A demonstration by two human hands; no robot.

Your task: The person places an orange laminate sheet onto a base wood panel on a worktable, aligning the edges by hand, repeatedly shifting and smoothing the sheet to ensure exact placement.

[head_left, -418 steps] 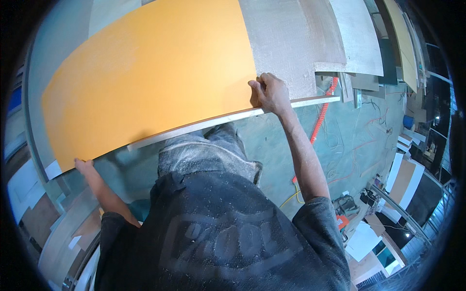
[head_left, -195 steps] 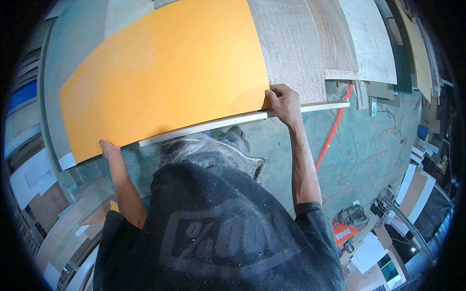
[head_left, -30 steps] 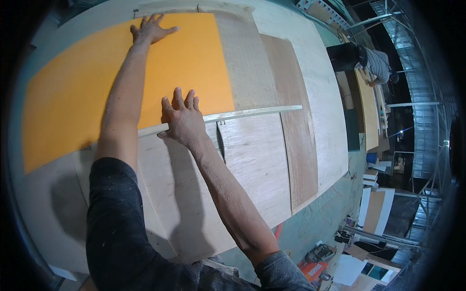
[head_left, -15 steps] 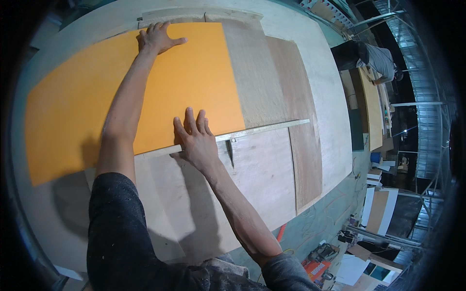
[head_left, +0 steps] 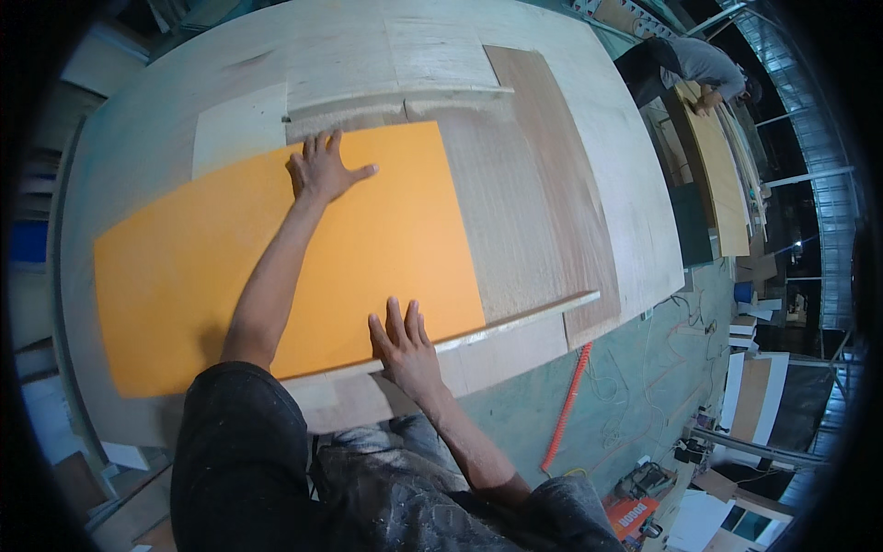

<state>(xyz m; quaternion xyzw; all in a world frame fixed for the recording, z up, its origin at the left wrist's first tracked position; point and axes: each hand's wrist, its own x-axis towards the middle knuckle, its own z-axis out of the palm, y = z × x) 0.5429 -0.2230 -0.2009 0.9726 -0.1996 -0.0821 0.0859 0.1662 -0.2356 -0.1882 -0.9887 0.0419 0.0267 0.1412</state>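
The orange sheet (head_left: 212, 285) has shifted toward the near edge of the worktable (head_left: 635, 248) and lies over its left and middle. The left hand (head_left: 322, 177), fingers and thumb spread, rests on the sheet toward the worktable's far side. The right hand (head_left: 409, 363), by the worktable's near edge, has its fingers slightly apart on the sheet; whether the thumb clamps, I cannot tell. A co-worker (head_left: 704, 66) bends beyond the worktable's right end.

Orange panel (head_left: 395, 230); flat atop boards (head_left: 501, 216)
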